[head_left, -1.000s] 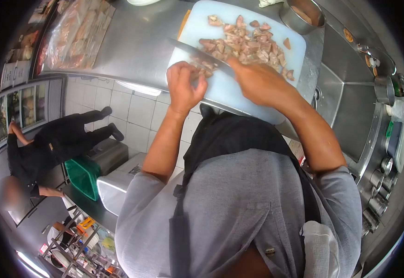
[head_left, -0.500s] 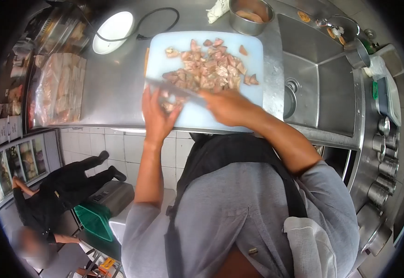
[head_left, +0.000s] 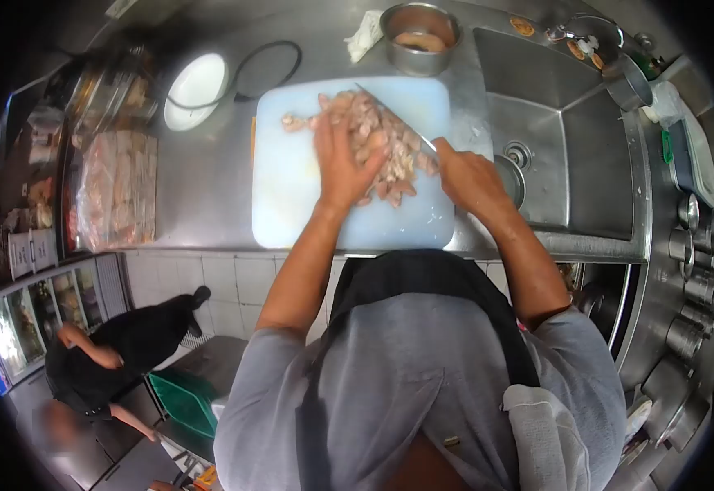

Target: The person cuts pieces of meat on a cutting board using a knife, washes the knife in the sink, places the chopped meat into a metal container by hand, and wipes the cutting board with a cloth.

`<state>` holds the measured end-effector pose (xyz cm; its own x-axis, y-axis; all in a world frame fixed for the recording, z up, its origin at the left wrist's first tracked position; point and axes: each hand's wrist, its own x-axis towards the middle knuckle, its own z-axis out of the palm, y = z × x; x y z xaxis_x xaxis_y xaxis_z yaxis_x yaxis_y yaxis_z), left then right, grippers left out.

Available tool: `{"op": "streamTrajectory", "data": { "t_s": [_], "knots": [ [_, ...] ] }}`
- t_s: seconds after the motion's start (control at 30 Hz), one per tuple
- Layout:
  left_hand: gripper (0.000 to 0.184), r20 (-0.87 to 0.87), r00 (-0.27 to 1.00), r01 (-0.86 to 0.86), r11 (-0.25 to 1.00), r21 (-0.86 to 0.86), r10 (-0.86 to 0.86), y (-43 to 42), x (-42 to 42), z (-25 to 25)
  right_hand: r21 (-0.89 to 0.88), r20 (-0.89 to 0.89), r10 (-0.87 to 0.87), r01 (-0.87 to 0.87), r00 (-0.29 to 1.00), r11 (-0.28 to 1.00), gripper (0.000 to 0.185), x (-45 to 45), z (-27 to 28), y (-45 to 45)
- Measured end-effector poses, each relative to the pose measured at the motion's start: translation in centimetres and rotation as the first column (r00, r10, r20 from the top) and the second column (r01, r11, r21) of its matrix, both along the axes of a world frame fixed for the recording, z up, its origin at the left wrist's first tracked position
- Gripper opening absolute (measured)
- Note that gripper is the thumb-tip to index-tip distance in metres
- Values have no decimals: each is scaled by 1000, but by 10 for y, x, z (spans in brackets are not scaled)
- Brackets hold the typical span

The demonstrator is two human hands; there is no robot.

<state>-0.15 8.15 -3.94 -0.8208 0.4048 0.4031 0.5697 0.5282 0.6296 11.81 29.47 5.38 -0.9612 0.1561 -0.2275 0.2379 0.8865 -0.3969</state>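
A white cutting board [head_left: 291,204] lies on the steel counter, with a heap of chopped meat pieces [head_left: 394,168] on its upper middle. My right hand [head_left: 471,178] grips the handle of a knife [head_left: 406,124] at the board's right edge. The blade slants up and left along the far right side of the heap. My left hand [head_left: 345,159] rests on the left part of the meat, fingers spread and pointing away from me. Whether anything lies under its fingertips is hard to see.
Behind the board stand a steel pot [head_left: 420,61] and a white cloth [head_left: 363,37]. A white bowl [head_left: 196,94] and black cable are at back left, bagged packs [head_left: 116,192] far left. The sink [head_left: 537,155] is right. Another person in black [head_left: 120,352] stands lower left.
The knife has moved from the heap's near left side to its far right side. My left hand has shifted from the board's left edge onto the meat. The camera view has shifted too.
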Motion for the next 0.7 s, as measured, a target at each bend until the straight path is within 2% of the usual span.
{"op": "streamTrajectory", "data": {
  "t_s": [0.07, 0.17, 0.2, 0.33, 0.4, 0.5, 0.6, 0.7],
  "knots": [
    [83, 28, 998, -61, 994, -96, 64, -3, 1, 13, -38, 6, -67, 67, 998, 997, 32, 1, 0, 10],
    [75, -71, 997, -23, 996, -85, 17, -1, -20, 38, -119, 16, -88, 90, 996, 989, 28, 15, -8, 33],
    [62, -120, 992, 37, 999, 27, -33, 13, -35, 49, -141, 4, -98, 98, 995, 985, 27, 19, -14, 37],
    [42, -79, 928, 362, 931, -51, -365, 102, -109, 103, -183, -28, -61, 55, 998, 982, 24, 23, -20, 43],
    [40, 17, 858, 492, 812, -313, -513, 156, -149, 117, -184, -10, -32, 29, 999, 982, 28, 21, -19, 46],
    [37, 178, 819, 511, 551, -660, -546, 220, -188, 91, -252, -25, -29, 22, 999, 968, 26, 21, -15, 51],
    [36, 254, 842, 481, 448, -754, -477, 248, -200, 68, -284, 1, -63, 61, 998, 957, 26, 22, -17, 54],
    [38, 193, 833, 500, 558, -662, -518, 249, -231, 36, -299, 22, -86, 89, 996, 950, 27, 24, -19, 55]
  ]
}}
